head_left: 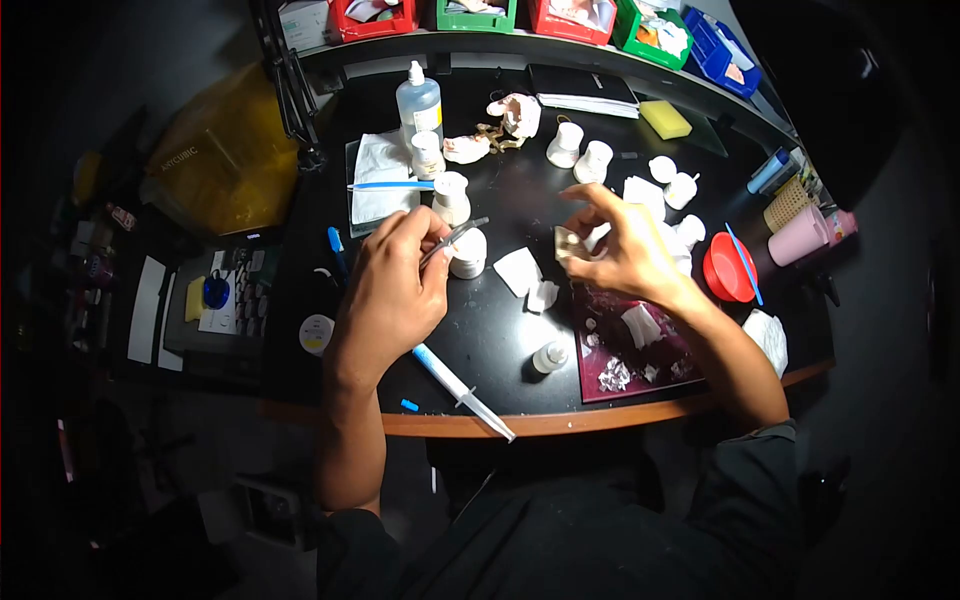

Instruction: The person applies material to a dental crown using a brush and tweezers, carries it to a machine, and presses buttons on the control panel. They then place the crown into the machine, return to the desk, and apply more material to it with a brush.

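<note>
My left hand (395, 275) is closed in a pinch around slim, dark metal tweezers (468, 229), which point up and to the right. Behind its fingertips stands a small white container (468, 256), partly covered by the hand. My right hand (632, 245), thumb and fingers curved, grips a small pale block (568, 244) with a shiny, beige-grey face; its exact kind I cannot tell. Between the hands, lower down, lie a white square of paper (517, 270) and a crumpled white piece (542, 296). Below my right hand is a maroon board (610, 385) bearing white scraps and crumpled foil.
A large syringe (463, 390) lies near the table's front edge, beside a small bottle (550, 357). To the right is a red bowl (727, 268) with a blue stick. Dental models (515, 116) and a squeeze bottle (419, 103) stand behind, below coloured bins (476, 15).
</note>
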`<state>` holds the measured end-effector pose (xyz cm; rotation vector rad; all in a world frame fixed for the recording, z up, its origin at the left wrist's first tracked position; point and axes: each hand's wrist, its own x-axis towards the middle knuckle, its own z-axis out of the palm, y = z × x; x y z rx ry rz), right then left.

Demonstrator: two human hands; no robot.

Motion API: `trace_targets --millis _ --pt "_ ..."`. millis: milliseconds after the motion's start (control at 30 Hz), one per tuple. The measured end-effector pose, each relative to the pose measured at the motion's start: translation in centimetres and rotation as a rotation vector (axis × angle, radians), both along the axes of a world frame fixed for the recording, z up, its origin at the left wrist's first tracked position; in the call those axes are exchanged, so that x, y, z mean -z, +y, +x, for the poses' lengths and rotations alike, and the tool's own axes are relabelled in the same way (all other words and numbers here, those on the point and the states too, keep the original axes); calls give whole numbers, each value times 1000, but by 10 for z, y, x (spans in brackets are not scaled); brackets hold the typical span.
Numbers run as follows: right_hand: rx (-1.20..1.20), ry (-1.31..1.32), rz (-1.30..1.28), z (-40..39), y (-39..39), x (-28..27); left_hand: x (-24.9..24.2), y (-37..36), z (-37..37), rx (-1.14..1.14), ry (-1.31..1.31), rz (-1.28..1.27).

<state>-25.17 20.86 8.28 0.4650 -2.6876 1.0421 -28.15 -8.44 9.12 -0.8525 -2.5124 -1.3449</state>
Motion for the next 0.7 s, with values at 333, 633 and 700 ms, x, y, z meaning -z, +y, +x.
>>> trace_targets --millis 333,633,700 --pt "44 57 40 107 55 -28 30 14 50 24 31 -346" --pt "35 88 -19 160 79 -28 50 31 51 -35 72 -399" --pt "39 85 -30 169 85 -27 51 31 51 -26 101 -369"
